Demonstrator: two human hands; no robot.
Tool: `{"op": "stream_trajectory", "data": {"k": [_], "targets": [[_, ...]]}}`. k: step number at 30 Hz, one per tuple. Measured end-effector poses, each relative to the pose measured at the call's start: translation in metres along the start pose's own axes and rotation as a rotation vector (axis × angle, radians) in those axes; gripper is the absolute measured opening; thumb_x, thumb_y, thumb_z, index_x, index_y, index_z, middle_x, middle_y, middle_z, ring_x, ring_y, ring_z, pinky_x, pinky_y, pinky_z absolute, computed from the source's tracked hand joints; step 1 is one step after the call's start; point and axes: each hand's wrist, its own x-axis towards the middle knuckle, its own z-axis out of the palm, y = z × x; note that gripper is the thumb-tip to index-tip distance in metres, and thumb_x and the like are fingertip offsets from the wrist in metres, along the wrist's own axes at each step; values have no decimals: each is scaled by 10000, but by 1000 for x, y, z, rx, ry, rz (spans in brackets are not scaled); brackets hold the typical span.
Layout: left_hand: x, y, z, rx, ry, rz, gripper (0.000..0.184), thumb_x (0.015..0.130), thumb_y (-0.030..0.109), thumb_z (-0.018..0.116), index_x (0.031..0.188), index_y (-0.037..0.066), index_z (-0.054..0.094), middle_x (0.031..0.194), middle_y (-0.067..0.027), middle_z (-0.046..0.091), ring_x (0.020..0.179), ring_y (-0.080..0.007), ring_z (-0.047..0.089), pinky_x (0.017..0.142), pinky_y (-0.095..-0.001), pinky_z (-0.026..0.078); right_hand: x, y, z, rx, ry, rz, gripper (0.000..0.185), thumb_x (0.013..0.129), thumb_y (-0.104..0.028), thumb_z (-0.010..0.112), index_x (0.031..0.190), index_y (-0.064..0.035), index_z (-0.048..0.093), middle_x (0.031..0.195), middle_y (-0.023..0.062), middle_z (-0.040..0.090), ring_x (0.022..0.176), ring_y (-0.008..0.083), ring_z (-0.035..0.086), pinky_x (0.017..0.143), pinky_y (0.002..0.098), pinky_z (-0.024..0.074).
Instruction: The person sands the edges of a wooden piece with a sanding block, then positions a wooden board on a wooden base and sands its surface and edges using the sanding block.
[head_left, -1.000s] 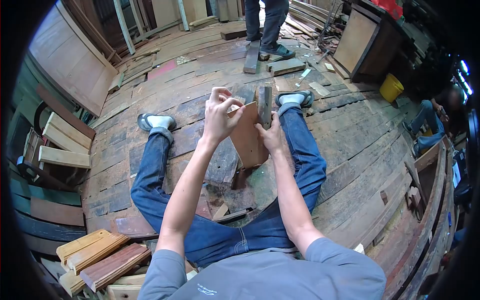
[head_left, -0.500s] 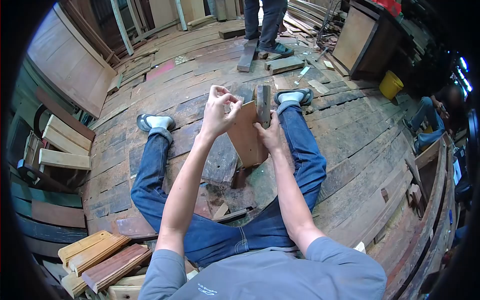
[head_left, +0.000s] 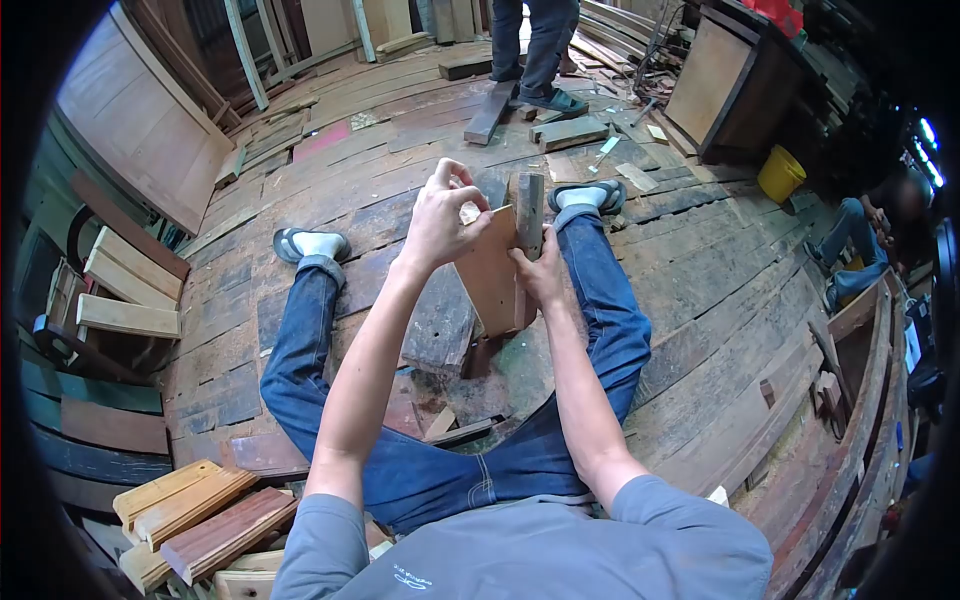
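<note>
A reddish-brown wooden board (head_left: 487, 275) stands tilted between my legs. Against its right side is a narrow grey-brown wood block (head_left: 530, 210), upright. My right hand (head_left: 541, 270) is closed around the board's right edge and the lower part of the block, thumb toward me. At the board's upper left corner, my left hand (head_left: 447, 215) is closed in a pinch. Something small and pale shows among its fingers; its kind is too small to tell. A dark, worn plank (head_left: 440, 325) lies on the floor left of the board.
Wood pieces (head_left: 225, 530) are piled at my lower left. Another person's legs (head_left: 535, 50) stand ahead near loose planks (head_left: 570, 132). A yellow bucket (head_left: 781, 174) sits at right, near a seated person (head_left: 855, 235). Long boards (head_left: 850, 450) run along the right side.
My left hand has dipped slightly at the wrist, its pinching fingers now closer to the board's top corner. The right hand, board and block have hardly moved.
</note>
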Motion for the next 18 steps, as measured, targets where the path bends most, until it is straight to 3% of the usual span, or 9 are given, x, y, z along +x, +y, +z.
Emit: {"op": "stream_trajectory", "data": {"k": [10,18], "targets": [[3,1,8,-26,26,-13,162,775,209,801,846,72,753,1151,-119,569,1045,-328,641,921,-449,538,-1,0,1,-19,-5,-36,458,793,-103,788,1147,-36,505,957,114,667,880,222,675,808,385,551],[9,6,19,39,42,38,177,807,211,806,885,61,755,1176,-127,557,956,-298,648,870,-429,553,-2,-1,2,6,-10,5,461,793,-105,792,1148,-40,504,958,90,663,874,190,662,795,361,551]]}}
